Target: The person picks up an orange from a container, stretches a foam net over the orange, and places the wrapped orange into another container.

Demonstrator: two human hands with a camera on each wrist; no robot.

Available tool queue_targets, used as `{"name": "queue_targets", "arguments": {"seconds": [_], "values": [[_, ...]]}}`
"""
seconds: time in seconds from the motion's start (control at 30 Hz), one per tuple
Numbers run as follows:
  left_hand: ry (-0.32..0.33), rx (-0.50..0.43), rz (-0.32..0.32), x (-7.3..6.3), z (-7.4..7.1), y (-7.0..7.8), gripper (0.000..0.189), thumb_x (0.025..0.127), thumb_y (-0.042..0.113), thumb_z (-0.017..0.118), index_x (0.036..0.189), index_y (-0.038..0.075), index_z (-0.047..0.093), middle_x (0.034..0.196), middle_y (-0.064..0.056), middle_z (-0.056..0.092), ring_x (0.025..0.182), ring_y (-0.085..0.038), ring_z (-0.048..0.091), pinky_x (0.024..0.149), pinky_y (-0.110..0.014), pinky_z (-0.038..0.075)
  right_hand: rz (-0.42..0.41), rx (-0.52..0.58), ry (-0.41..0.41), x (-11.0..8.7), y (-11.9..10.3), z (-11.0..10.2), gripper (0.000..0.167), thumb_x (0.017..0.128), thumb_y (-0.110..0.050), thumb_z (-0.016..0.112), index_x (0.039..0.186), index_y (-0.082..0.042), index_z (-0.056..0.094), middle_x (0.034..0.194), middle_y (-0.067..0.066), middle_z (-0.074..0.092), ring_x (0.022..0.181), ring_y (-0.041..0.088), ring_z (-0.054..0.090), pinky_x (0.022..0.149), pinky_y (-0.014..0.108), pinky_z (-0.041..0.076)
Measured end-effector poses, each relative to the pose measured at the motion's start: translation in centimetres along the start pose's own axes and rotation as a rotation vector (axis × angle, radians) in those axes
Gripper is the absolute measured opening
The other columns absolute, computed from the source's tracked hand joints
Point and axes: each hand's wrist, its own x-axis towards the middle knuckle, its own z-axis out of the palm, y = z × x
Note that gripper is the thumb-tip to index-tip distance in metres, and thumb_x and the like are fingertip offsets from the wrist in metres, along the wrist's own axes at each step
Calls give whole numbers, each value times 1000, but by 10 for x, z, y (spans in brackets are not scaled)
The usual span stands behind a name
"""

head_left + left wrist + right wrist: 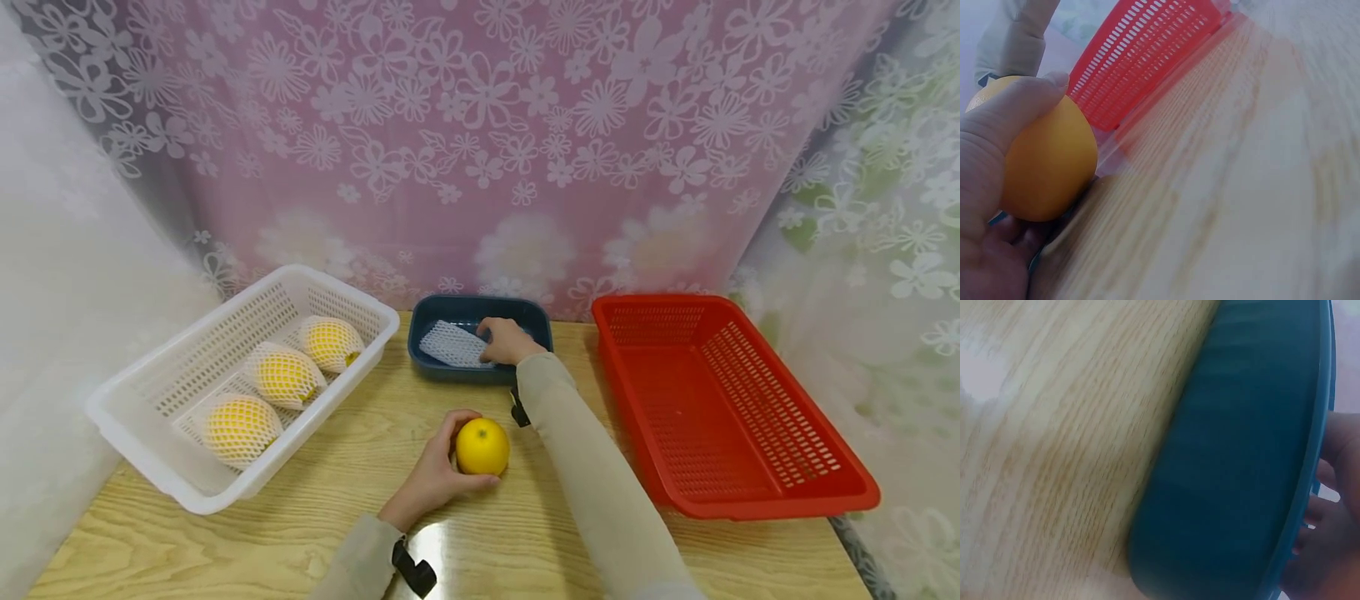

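Note:
An orange [482, 447] is gripped by my left hand [441, 467], its thumb along the near side and fingers round the far left. It sits low over the wooden table; in the left wrist view the thumb lies across the orange [1050, 156]. My right hand [512, 342] reaches into a small dark blue basket [465, 372], bent fingers at the right end of a white foam net sleeve [452, 344]. I cannot tell whether they pinch it. In the right wrist view the wall of the blue basket [1229, 450] hides most of the right hand [1329, 544].
At the left, a white basket [330, 419] holds three yellow fruits in foam nets, one being the nearest netted fruit [240, 429]. A red basket [678, 412] stands at the right on the wooden table [360, 475]. Flowered curtains [480, 167] hang behind and at the sides.

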Motion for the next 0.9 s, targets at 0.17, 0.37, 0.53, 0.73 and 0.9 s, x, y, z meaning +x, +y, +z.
{"name": "queue_targets", "arguments": {"seconds": [0.17,0.37,0.53,0.73,0.9], "values": [[0,-3,17,0,-1,-2,81,73,9,89,138,1,42,132,-2,54,119,-14,52,103,-37,42,14,24,51,-2,0,-1,35,90,-8,72,124,-8,63,104,9,65,85,22,62,79,36,54],[0,9,23,0,0,-3,79,73,9,88,138,5,42,133,-3,54,119,-17,52,103,-38,42,69,54,33,-7,-3,-2,29,91,-15,72,116,-2,65,110,12,63,79,18,57,77,33,52],[-2,1,27,0,0,-3,79,73,7,88,138,2,42,133,-4,53,119,-17,52,103,-38,43,79,104,32,-2,2,0,39,91,-16,72,61,-9,48,58,0,32,49,13,27,51,26,31],[-2,10,17,0,0,-1,81,73,8,88,138,1,41,133,-3,53,119,-13,52,104,-38,42,40,127,96,-2,5,-8,38,91,-14,69,62,-13,44,57,-1,30,50,14,30,53,29,32],[-6,19,19,0,1,-1,81,72,8,89,139,9,44,135,-2,53,119,-14,53,103,-39,42,46,105,118,-9,2,-21,32,91,-16,68,67,-12,47,60,0,34,54,16,35,55,32,35]]}}
